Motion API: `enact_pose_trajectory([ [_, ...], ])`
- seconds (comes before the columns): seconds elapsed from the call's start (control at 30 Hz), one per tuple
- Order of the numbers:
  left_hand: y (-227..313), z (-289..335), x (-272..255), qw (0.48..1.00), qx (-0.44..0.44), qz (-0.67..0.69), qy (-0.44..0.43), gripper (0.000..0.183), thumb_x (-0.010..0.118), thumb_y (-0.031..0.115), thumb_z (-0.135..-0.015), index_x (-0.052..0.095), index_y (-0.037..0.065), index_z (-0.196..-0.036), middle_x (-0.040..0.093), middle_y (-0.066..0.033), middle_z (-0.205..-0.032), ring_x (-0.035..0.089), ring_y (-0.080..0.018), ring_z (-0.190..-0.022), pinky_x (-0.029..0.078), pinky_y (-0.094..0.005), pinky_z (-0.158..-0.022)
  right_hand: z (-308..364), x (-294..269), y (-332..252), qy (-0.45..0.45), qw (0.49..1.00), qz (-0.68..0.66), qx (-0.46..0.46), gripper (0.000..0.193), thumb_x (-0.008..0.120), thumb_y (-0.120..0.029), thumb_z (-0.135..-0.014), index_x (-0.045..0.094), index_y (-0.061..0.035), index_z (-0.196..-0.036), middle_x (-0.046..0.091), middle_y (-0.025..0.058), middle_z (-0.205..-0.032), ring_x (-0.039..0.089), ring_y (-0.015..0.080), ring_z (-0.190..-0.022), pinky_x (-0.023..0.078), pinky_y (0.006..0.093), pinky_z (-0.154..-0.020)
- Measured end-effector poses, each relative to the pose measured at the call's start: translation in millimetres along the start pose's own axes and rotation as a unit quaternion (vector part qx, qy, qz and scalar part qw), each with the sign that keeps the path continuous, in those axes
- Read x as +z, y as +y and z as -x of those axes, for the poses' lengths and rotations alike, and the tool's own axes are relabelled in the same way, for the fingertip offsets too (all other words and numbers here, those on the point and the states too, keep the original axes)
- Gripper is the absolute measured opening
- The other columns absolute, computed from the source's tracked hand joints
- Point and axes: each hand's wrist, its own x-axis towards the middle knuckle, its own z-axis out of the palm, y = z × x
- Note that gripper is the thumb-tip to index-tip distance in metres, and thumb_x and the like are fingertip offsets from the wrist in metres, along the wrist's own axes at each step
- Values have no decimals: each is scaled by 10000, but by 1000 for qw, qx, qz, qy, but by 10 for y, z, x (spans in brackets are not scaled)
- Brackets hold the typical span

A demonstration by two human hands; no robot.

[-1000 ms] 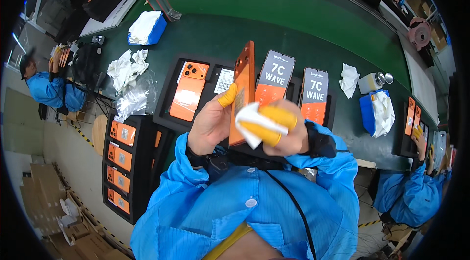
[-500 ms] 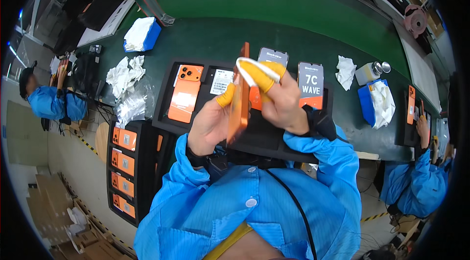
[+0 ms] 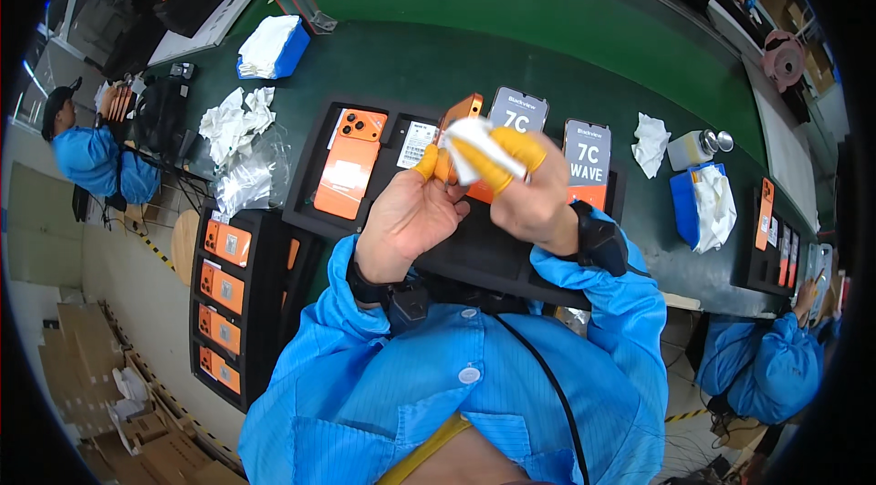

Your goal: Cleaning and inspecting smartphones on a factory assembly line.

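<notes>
Orange phone [image 3: 464, 109] is held clear of the tabletop [image 3: 401, 56], above the black foam tray [image 3: 474, 243] that lies along the tabletop's near edge. Compared with half a second ago, the phone is turned: its long side then stood nearly upright, edge-on to the view, and it now appears foreshortened, tilted, with one short end and rounded corner uppermost. The right hand [image 3: 543, 198] is lower than before, and the white cloth [image 3: 474, 135] now overlaps the near part of the phone. This suggests that the wiping is moving to a different portion of the casing and is not finished.

Grip state: the left hand [image 3: 406, 220] pinches the phone, covered thumb against the casing, fingers curled beneath. The right hand pinches the folded cloth between fingers in yellow covers. Contact between cloth and casing is probable, but the overlap hides it.

Phone condition: the visible end is glossy orange with a bright, smooth rim; the rest is masked by cloth and fingers. A similar orange phone [image 3: 349, 170] lies flat, back upward, in the tray's left part.
</notes>
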Motion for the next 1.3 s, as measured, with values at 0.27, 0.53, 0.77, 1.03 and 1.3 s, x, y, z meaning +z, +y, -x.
enact_pose_trajectory([
  [0.27,-93,98,247,988,48,-30,141,269,313,232,-996,535,144,-1122,610,12,-978,533,-119,-750,375,-291,-706,-3,35,106,19,999,18,-35,506,602,-60,-453,696,-26,-949,634,136,-928,538,232,-594,406,326,-489],
  [0.53,-131,119,264,999,-2,-19,37,271,309,226,-994,531,131,-1118,597,-19,-974,503,-130,-742,367,-303,-693,66,14,188,19,996,67,62,544,575,68,-506,672,-1,-1037,629,150,-934,609,300,-741,496,375,-617],
  [0.77,-84,94,199,996,17,5,85,272,327,205,-979,552,110,-1098,610,-28,-953,492,-161,-742,349,-313,-702,-3,-48,104,52,997,42,38,556,576,66,-484,668,19,-1030,626,172,-927,618,321,-781,513,375,-671],
  [1.03,-81,46,158,986,34,-30,161,261,333,194,-983,537,126,-1132,618,-38,-1025,594,-169,-900,409,-308,-738,221,157,-37,-21,998,-50,-27,466,593,-71,-449,681,6,-901,615,144,-899,531,241,-604,399,337,-474],
  [1.3,-6,96,-96,997,75,-18,28,294,406,220,-990,498,24,-1188,603,-84,-1069,610,-187,-987,506,-345,-865,151,74,67,14,998,11,-53,497,582,-122,-421,696,-36,-897,631,154,-952,528,234,-607,398,338,-481],
])
